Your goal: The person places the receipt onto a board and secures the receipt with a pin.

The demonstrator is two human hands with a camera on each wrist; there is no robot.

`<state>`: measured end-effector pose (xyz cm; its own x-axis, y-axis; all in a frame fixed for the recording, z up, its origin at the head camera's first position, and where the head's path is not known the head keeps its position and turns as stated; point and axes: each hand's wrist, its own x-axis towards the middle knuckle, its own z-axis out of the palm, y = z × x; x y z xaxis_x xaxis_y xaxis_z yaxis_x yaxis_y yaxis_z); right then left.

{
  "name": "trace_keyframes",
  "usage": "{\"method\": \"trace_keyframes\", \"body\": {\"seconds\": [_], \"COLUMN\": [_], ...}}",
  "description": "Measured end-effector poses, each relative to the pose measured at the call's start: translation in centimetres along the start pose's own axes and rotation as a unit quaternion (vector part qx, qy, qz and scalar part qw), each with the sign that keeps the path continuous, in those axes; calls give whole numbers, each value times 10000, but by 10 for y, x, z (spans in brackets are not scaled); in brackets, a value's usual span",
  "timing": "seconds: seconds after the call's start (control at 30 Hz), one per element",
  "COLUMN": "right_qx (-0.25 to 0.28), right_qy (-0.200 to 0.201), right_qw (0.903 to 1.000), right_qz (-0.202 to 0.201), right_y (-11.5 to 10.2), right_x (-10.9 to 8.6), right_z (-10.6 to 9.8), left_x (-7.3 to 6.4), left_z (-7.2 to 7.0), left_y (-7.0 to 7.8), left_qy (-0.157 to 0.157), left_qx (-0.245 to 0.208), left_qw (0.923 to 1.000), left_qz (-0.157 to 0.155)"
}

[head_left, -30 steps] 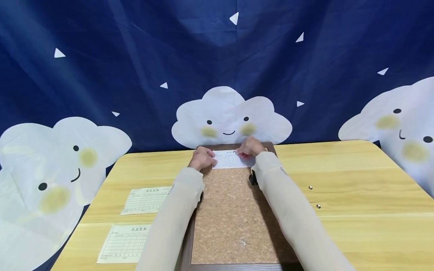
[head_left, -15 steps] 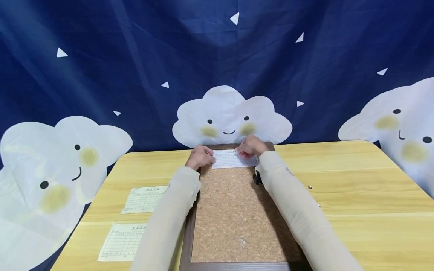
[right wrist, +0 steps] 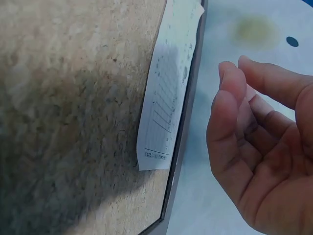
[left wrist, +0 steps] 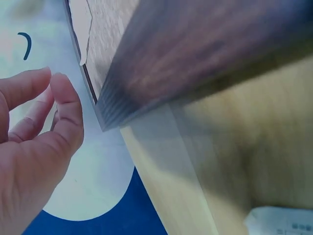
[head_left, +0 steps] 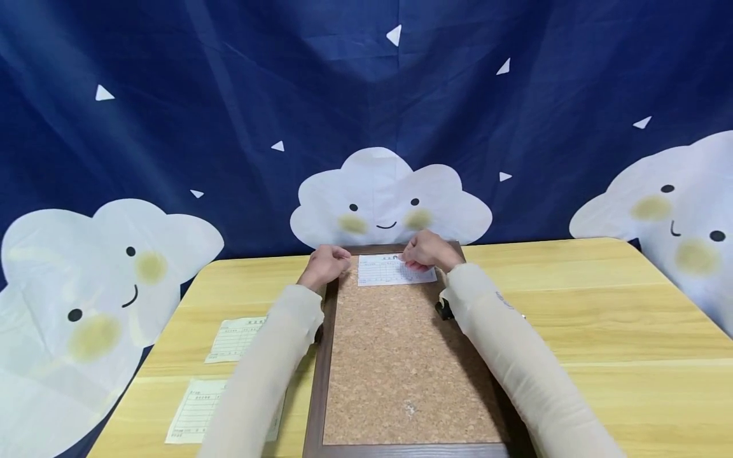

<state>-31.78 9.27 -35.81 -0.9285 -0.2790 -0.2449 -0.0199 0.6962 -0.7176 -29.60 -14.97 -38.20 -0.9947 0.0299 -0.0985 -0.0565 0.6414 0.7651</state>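
Note:
A printed paper slip (head_left: pixel 378 272) with a ruled table lies along the top of a cork board (head_left: pixel 401 356) in a dark wooden frame. In the right wrist view a small dark oval spot (right wrist: pixel 185 74) marks the slip's upper edge; whether it is a tack I cannot tell. My left hand (head_left: pixel 325 264) hovers beside the frame's upper left, thumb and forefinger close together, holding nothing visible. Over the slip's right part in the head view is my right hand (head_left: pixel 429 250). Its fingers (right wrist: pixel 230 105) bend loosely near the thumb with nothing seen between them, apart from the paper.
Two pale printed slips, an upper slip (head_left: pixel 231 340) and a lower slip (head_left: pixel 195 413), lie left of the board, partly behind my left sleeve. A small silver object (head_left: pixel 523 316) peeks out beside my right sleeve. A blue cloud-patterned cloth (head_left: pixel 366 76) hangs behind the wooden table (head_left: pixel 601 305).
My left hand has let go of the slip's left edge and moved left. The right hand has shifted slightly right. The right sleeve now covers one silver object and part of the other.

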Motion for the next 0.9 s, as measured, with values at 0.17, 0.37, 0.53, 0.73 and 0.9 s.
{"method": "trace_keyframes", "body": {"seconds": [0.17, 0.37, 0.53, 0.73, 0.9], "right_qx": [-96, 65, 207, 262, 326], "right_qy": [-73, -179, -281, -325, -436], "right_qw": [9999, 9996, 9992, 9989, 9980], "right_qz": [-52, -203, -174, -210, -311], "right_y": [0, 1, -1, -3, -4], "right_x": [-6, -11, -17, -24, -32], "right_z": [2, 4, 6, 6, 6], "left_x": [-2, -7, -12, -17, -20], "left_z": [-3, -7, -13, -19, -20], "left_y": [-6, -12, -13, -14, -15], "left_qy": [-46, -67, -397, -532, -551], "left_qx": [-486, -766, -1092, -1142, -1141], "left_qw": [9988, 9970, 9932, 9920, 9919], "left_qz": [57, 61, -9, 70, 128]}}
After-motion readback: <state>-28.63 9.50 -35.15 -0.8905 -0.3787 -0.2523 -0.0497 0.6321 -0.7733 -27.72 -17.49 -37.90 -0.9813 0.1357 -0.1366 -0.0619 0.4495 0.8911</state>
